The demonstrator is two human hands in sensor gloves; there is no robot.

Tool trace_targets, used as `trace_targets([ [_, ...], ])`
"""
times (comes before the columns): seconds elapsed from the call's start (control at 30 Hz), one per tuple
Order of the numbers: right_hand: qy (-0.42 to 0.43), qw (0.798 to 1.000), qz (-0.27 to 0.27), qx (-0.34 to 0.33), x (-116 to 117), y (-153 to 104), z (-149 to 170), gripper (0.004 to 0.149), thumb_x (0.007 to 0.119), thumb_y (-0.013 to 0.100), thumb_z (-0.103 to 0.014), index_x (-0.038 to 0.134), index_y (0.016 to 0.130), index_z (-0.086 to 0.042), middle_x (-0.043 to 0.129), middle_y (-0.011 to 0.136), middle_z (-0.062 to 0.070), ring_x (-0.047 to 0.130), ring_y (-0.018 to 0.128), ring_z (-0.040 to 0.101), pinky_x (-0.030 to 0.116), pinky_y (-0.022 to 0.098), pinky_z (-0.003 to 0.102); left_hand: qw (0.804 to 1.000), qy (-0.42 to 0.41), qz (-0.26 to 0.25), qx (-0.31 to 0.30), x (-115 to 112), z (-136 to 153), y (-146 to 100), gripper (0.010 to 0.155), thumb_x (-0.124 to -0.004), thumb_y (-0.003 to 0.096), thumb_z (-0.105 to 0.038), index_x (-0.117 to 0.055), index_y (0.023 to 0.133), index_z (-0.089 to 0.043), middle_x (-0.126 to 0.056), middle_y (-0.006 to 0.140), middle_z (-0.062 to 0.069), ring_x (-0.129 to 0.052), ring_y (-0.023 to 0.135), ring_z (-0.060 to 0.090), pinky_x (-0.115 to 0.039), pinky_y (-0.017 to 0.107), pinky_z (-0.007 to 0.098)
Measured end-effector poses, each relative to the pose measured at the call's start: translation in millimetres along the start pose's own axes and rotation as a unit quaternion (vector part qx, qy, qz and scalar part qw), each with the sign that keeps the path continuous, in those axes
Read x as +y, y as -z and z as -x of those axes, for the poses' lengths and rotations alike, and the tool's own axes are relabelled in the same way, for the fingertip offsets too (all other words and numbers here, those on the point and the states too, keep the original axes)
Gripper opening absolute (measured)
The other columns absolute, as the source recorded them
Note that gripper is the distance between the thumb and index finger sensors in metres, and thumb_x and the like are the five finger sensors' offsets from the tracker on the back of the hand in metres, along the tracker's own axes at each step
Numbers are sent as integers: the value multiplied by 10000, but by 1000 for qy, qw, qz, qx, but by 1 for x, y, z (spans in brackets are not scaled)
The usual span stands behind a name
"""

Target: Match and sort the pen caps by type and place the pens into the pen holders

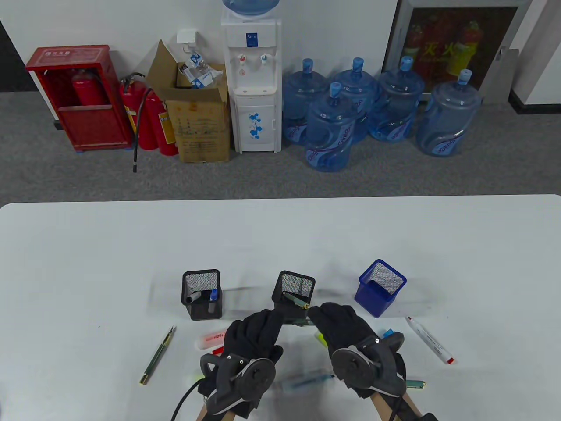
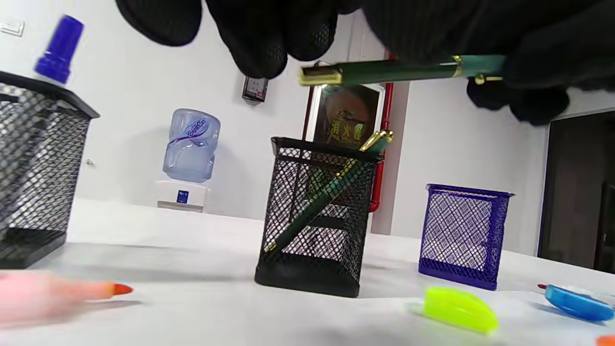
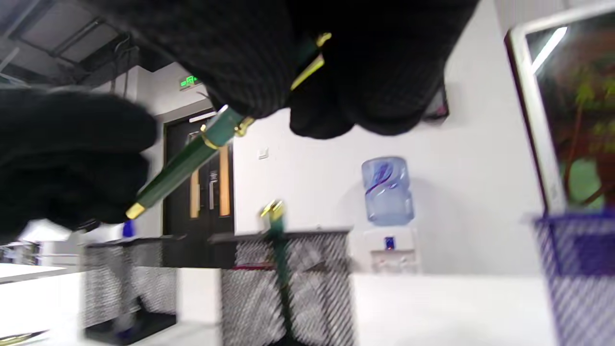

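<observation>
A green pen with gold trim (image 2: 399,71) hangs level just in front of the middle black mesh holder (image 1: 302,285), between both hands. My right hand (image 1: 320,316) grips its clip end, fingers curled round it (image 3: 312,72). My left hand (image 1: 268,322) has curled fingertips (image 2: 262,48) right at the pen's other gold end; I cannot tell if they grip it. A second green pen (image 2: 331,192) leans inside the middle holder. The left black holder (image 1: 201,294) holds a grey and a blue marker. The blue mesh holder (image 1: 380,287) stands to the right.
On the table lie a green pen (image 1: 158,355) at the left, a red-and-white highlighter (image 1: 212,340), a white marker with a red tip (image 1: 429,340), a yellow-green cap (image 2: 459,310), a blue cap (image 2: 576,302), a green cap (image 1: 416,384) and a blurred blue pen (image 1: 307,380).
</observation>
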State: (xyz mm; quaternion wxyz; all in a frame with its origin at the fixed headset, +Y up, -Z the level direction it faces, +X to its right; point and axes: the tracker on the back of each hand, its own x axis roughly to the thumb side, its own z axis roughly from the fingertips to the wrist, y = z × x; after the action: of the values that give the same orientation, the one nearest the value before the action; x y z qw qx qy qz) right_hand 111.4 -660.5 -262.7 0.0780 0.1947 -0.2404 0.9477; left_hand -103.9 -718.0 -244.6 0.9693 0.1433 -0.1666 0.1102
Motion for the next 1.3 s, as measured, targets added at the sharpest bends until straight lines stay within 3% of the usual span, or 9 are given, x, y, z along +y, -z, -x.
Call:
trace_targets([
  [0.17,-127,992,-14,-18,-6,35,-11,483,828,394,-253,817,876,-276,841,884,0,981,682,200,961,473,311,999,29,16,-2,-5,4,0,754,-726,421,-417,-395,1091,-312,-621,1106,0,-799,957,273,-610,750,599],
  [0.33,-238,968,-58,-55,21,57,-33,483,837,384,-260,825,865,-298,850,882,-22,987,698,188,967,486,313,998,48,40,0,-10,6,0,736,-730,418,-422,-439,1086,-318,-668,1087,-7,-836,929,268,-618,744,608],
  [0.57,-263,958,-86,-76,55,62,-47,468,825,391,-276,840,858,-313,865,887,-25,1012,720,183,988,491,315,997,54,58,-1,-16,5,0,715,-732,417,-425,-481,1079,-326,-707,1069,-14,-868,901,262,-623,740,612],
  [0.77,-213,972,-74,-65,49,59,-40,534,779,404,-350,752,935,-296,799,991,-1,993,783,199,975,531,344,996,61,65,0,-17,6,0,720,-731,416,-429,-475,1080,-327,-707,1071,-14,-869,901,258,-620,741,614],
  [0.93,-178,982,-43,-46,21,49,-20,515,750,414,-374,757,925,-309,815,982,-16,986,782,185,948,547,371,995,69,71,0,-17,5,1,712,-731,416,-430,-488,1078,-330,-715,1067,-17,-877,895,259,-620,741,617],
  [1.03,-170,984,-30,-34,9,26,2,502,763,402,-405,784,896,-321,848,950,-33,996,755,157,931,551,381,995,76,68,0,-14,5,1,710,-730,414,-432,-493,1076,-331,-720,1064,-19,-879,894,258,-620,741,619],
  [1.13,-124,992,-22,-8,10,-3,23,463,768,399,-428,827,849,-335,904,883,-56,1019,699,132,928,544,390,996,73,54,11,-9,11,2,703,-729,414,-431,-502,1072,-333,-729,1058,-21,-885,887,256,-624,739,617],
  [1.3,-101,993,-48,35,34,-44,58,457,776,395,-439,845,833,-329,922,866,-54,1018,711,149,908,569,424,996,65,52,26,-7,18,4,690,-733,415,-427,-525,1067,-333,-745,1051,-19,-893,879,262,-623,737,621],
])
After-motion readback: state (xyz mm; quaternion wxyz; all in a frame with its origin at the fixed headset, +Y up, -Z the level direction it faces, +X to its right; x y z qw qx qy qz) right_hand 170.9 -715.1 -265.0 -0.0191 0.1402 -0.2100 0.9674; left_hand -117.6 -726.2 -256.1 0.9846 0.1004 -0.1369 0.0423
